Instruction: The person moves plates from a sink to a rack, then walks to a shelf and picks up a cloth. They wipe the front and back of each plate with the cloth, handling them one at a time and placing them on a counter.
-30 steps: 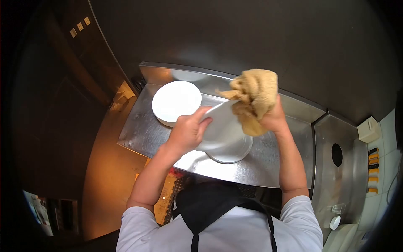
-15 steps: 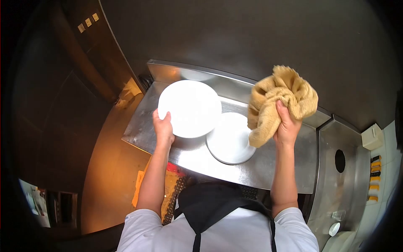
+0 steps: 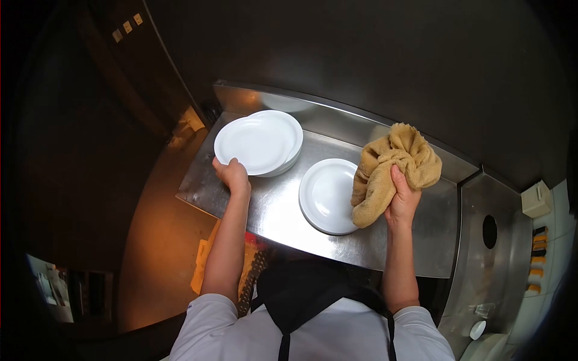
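Note:
My left hand (image 3: 232, 175) grips the near-left rim of a white plate (image 3: 250, 143), thumb on top. That plate overlaps a stack of white plates (image 3: 291, 157) at the left of the steel counter (image 3: 277, 216). Another white plate stack (image 3: 327, 195) lies in the middle of the counter. To the right, my right hand (image 3: 403, 198) is closed around a bunched tan cloth (image 3: 391, 165), thumb pressed into its folds. The cloth's lower end covers the right edge of the middle stack in this view.
A raised steel backsplash (image 3: 337, 117) runs along the counter's far side. On the right is a steel basin section (image 3: 481, 271) with a round dark hole (image 3: 489, 231). A white box (image 3: 536, 199) and several yellow-and-black handles (image 3: 537, 259) sit by the tiled wall.
My left hand has brought its plate left and down over the left stack, which now shows beneath it. My right hand and the cloth have come lower and slightly left.

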The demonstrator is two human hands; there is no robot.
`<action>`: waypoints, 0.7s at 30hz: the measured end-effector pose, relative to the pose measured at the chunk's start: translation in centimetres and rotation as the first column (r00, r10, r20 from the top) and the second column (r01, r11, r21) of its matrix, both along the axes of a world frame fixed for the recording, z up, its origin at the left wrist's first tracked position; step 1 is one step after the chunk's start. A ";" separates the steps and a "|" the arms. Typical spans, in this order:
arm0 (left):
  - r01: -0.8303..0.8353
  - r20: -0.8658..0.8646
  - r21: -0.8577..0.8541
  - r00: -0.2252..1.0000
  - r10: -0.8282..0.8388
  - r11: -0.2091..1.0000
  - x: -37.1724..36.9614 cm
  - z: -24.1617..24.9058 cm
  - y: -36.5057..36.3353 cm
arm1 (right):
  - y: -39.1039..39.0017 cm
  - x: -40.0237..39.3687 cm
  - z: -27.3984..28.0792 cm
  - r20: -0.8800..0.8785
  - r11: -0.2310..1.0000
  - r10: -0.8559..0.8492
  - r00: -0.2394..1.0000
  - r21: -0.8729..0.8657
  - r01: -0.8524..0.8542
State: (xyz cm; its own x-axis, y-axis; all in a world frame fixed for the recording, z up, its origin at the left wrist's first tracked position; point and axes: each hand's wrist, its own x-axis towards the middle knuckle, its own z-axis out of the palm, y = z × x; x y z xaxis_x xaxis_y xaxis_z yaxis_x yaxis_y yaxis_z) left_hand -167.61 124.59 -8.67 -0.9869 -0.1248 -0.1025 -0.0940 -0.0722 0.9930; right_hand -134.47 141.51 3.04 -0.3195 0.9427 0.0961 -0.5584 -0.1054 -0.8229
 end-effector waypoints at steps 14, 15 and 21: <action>-0.016 -0.084 -0.439 0.996 -0.023 0.899 4.2 2.7 3.7 | 0.8 0.1 -0.8 0.169 0.984 -0.112 0.979 0.156 0.086; -0.049 -0.221 -0.404 0.974 -0.045 0.913 5.5 2.9 3.2 | 1.6 0.3 -1.3 0.303 0.957 -0.167 0.938 0.278 0.080; 0.475 0.032 -0.843 0.512 -0.858 0.252 17.8 -1.1 -1.3 | 5.9 -2.8 -6.0 0.800 0.809 -0.169 0.575 0.446 -0.383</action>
State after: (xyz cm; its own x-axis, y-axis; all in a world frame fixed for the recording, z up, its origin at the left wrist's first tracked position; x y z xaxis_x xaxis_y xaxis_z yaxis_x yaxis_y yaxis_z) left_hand -149.81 123.26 -9.77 -0.6382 0.7696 0.0184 0.6279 0.5066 0.5908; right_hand -137.30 147.44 -2.93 -0.6144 0.7624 0.2031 0.3139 0.4724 -0.8236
